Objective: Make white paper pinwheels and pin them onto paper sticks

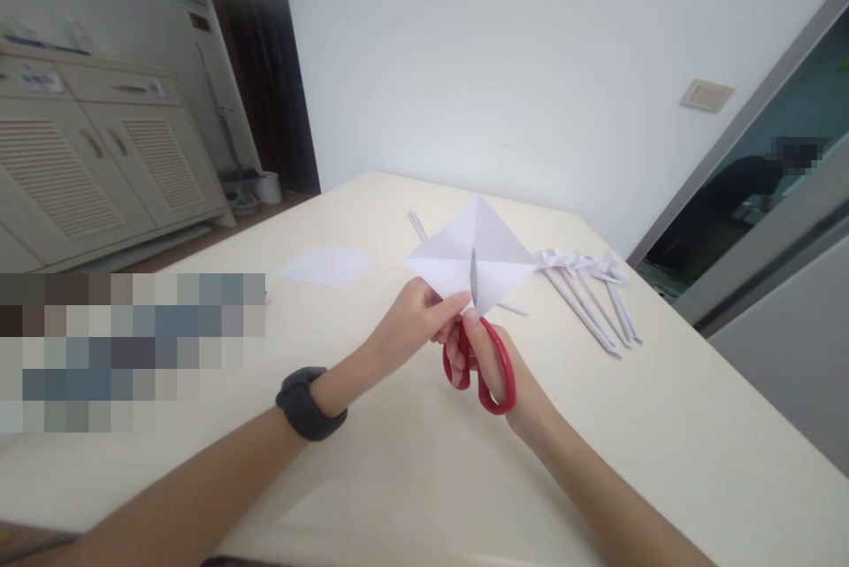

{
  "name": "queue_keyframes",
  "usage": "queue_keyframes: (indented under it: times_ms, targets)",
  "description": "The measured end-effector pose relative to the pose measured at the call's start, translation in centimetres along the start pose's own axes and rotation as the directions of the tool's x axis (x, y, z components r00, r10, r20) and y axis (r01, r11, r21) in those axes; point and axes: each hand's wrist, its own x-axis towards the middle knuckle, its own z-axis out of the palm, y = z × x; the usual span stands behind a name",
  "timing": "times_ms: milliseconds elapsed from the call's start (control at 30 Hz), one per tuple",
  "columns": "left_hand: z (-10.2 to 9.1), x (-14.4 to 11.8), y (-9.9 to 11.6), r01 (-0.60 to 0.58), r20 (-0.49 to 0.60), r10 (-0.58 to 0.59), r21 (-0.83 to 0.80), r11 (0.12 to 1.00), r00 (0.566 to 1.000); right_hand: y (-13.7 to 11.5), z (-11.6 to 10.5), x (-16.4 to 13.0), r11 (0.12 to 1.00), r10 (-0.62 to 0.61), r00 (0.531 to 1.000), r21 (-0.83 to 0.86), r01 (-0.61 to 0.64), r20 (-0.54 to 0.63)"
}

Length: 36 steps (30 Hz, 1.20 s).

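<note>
On the cream table, beyond the hands, lie several loose things; a flat white paper sheet rests to the left, well apart from the hands, and a bundle of rolled paper sticks with folded white tips fans out to the right, near the table's far right edge; two more thin sticks show just behind the held paper, partly hidden by it; a blurred patch covers the table's left side, so what lies there cannot be told; a louvred cabinet stands against the wall at far left, and a glass door runs along the right; none of these things lies between the hands and the paper.

Above the middle of the table the folded white paper, a diamond shape with creases crossing at its centre, is held up off the surface; the left hand, a dark watch on its wrist, pinches the paper's lower left edge between thumb and fingers; the right hand is closed through the red handles of the scissors, just beside the left hand and nearly touching it; the grey blades point upward and stand in the paper along its vertical crease, reaching about to its centre.
</note>
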Motion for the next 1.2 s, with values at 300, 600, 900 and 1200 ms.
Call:
queue_keyframes:
  times_ms: [300,600,900,1200]
  targets:
    - [-0.23,-0.01,0.02,-0.079,-0.2,0.053,-0.121,0.99,0.978,-0.17,-0.06,-0.19,0.997,0.041,0.999,-0.066,-0.038,0.036]
    - [0.28,-0.28,-0.53,-0.044,-0.12,0.029,-0.117,0.992,0.992,-0.25,0.0,-0.18,0.999,-0.012,0.997,-0.029,0.014,0.074]
    - [0.11,-0.04,-0.88,-0.058,-0.148,0.038,-0.137,0.989,0.988,-0.12,-0.01,-0.1,0.999,0.03,0.998,-0.018,-0.029,0.054]
    - [0.31,-0.15,-0.65,-0.047,-0.104,0.031,-0.15,0.988,0.994,-0.15,0.04,-0.23,0.999,0.039,0.999,0.001,-0.039,0.033]
